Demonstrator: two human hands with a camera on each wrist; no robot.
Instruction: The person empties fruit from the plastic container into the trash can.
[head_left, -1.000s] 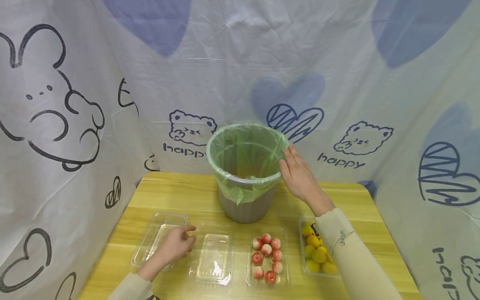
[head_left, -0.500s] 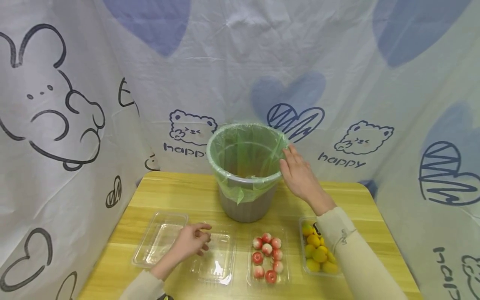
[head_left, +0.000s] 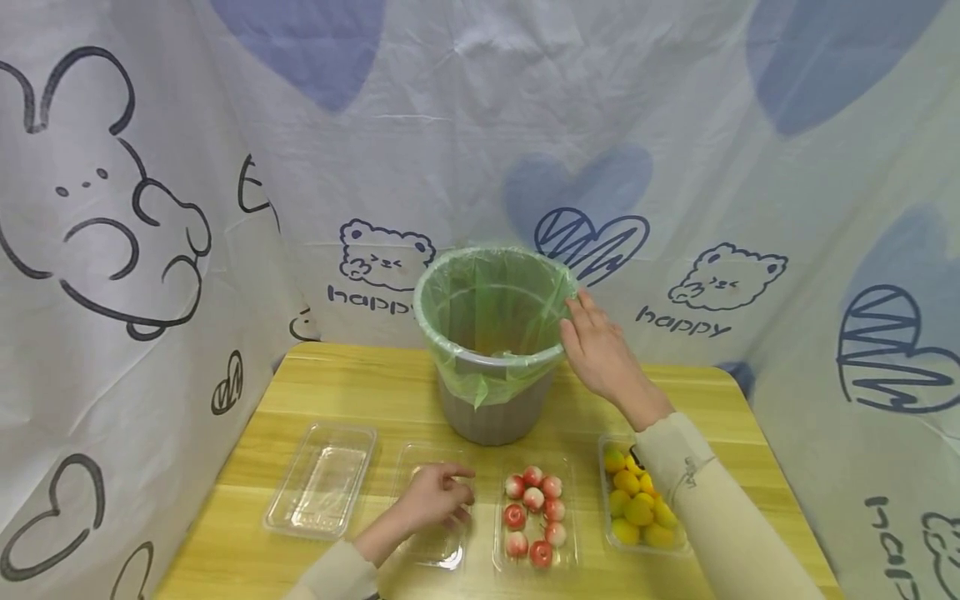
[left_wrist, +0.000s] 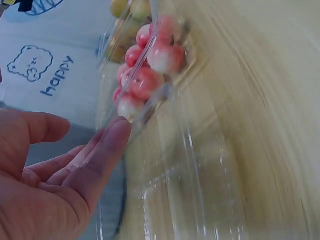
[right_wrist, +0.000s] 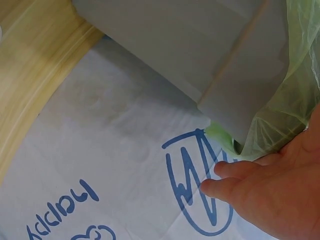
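My left hand (head_left: 435, 497) hovers over a clear plastic container (head_left: 442, 557), fingers loosely bent and holding nothing. In the left wrist view its thumb and fingers stand apart, fingertips close to small red-and-white apples (left_wrist: 146, 82). Those apples sit in a second clear tray (head_left: 498, 542), just right of the hand. My right hand (head_left: 600, 350) rests straight fingers against the right rim of a grey bin (head_left: 491, 421). A thin green bag (head_left: 480, 383) lines the bin and folds over its rim. The right wrist view shows the hand beside the bag (right_wrist: 280, 117).
Another clear container (head_left: 326, 483) lies at the left of the wooden table (head_left: 360, 383). At the right, under the right forearm, a tray (head_left: 602, 475) holds yellow-green fruits (head_left: 639, 508). Patterned cloth (head_left: 465, 150) hangs behind and on both sides.
My left hand has moved right, from the leftmost container across to the middle one, nearer the apples. My right hand stays at the bin's rim.
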